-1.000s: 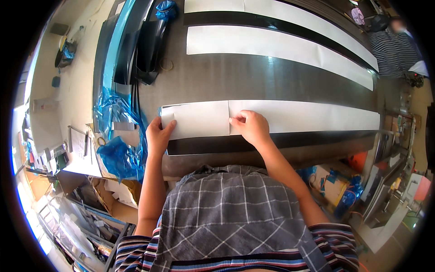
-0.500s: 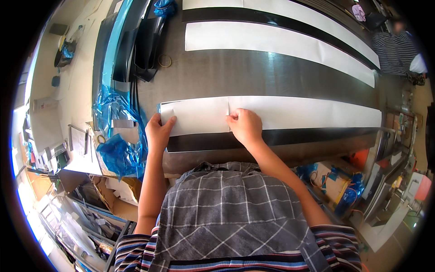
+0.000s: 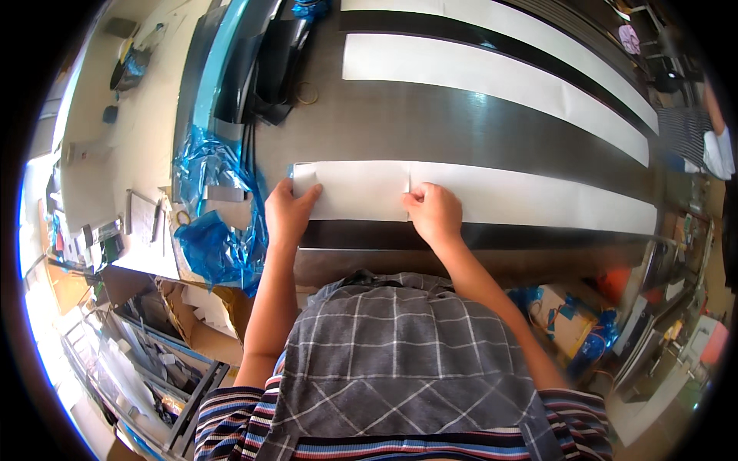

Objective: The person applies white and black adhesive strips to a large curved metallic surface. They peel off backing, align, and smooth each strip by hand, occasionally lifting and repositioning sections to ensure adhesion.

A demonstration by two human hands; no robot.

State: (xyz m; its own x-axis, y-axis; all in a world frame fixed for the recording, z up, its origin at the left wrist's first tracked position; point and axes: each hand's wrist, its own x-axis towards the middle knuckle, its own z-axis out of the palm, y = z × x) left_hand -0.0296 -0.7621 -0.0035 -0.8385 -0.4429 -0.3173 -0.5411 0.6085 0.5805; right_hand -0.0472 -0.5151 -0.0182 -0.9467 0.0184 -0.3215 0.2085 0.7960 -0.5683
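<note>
A long white strip (image 3: 530, 196), paper-like and flat, lies across the table in front of me, along a black strip (image 3: 500, 235) on its near side. My left hand (image 3: 290, 213) grips the white strip's left end, thumb on top and the other fingers mostly hidden at the edge. Partway along, a thin upright seam with a slightly raised edge crosses the white surface. There my right hand (image 3: 437, 215) is closed in a pinch, fingers curled at the seam. Its fingertips hide exactly how much of the white paper they hold.
Farther back on the dark table (image 3: 307, 138) lies another white strip (image 3: 492, 77) beside black ones. Crumpled blue film (image 3: 211, 246) and dark sheets bound the left side; a tape ring (image 3: 306, 93) sits nearby. A cardboard box (image 3: 204, 319) stands lower left. Another person (image 3: 688, 131) is at far right.
The whole view has shifted, so the table and both hands appear farther right. Both hands keep their places on the white strip. At far right, the other person's arm has come into view.
</note>
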